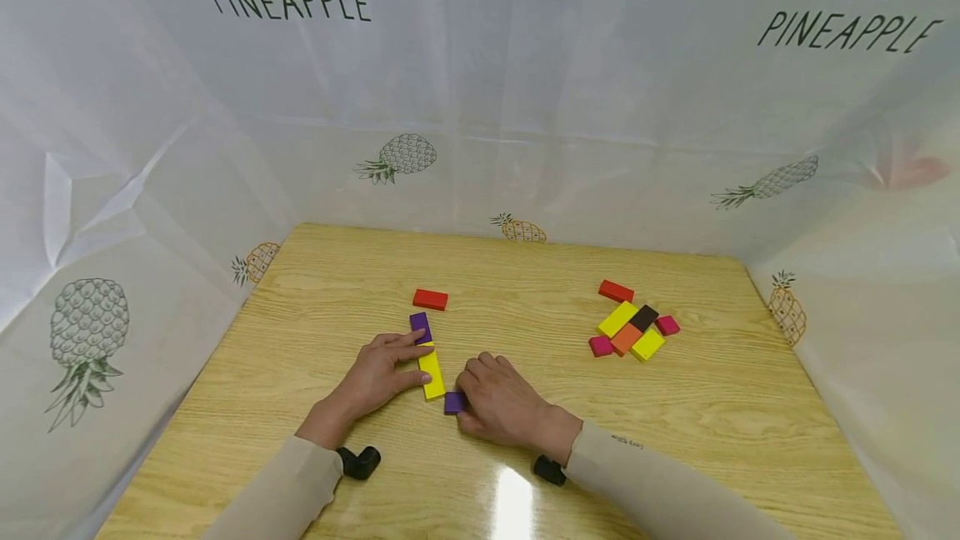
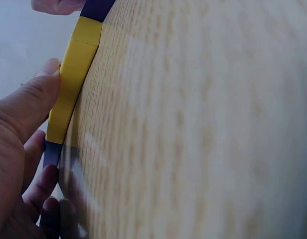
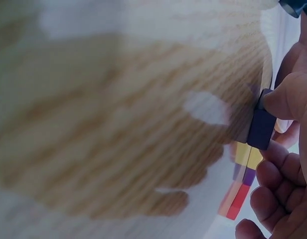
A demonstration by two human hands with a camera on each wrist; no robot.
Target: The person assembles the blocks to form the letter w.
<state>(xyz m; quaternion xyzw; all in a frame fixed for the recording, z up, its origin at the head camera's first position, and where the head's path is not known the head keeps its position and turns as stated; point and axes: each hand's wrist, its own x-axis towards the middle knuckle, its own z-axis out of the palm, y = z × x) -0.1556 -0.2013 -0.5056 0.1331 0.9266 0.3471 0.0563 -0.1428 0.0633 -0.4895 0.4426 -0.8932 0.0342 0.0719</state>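
Note:
Toward the left of the table a yellow block (image 1: pixel 432 386) lies end to end with a purple block (image 1: pixel 420 322). My left hand (image 1: pixel 373 373) touches this row from the left: the thumb rests on the yellow block's near part, and the fairly straight fingers reach the purple one. Right by the near end of the yellow block is another purple block (image 1: pixel 452 403), which my right hand (image 1: pixel 497 402) pinches between thumb and fingers. In the right wrist view the dark purple block (image 3: pixel 262 128) shows at those fingertips. Just beyond the row lies a red block (image 1: pixel 430 300).
A loose group of blocks lies at the right: a red block (image 1: pixel 616 291), a yellow block (image 1: pixel 617 319), a black block (image 1: pixel 644 318), an orange block (image 1: pixel 626 339) and several others. A white pineapple-print curtain (image 1: pixel 480 107) surrounds the wooden table (image 1: pixel 517 273).

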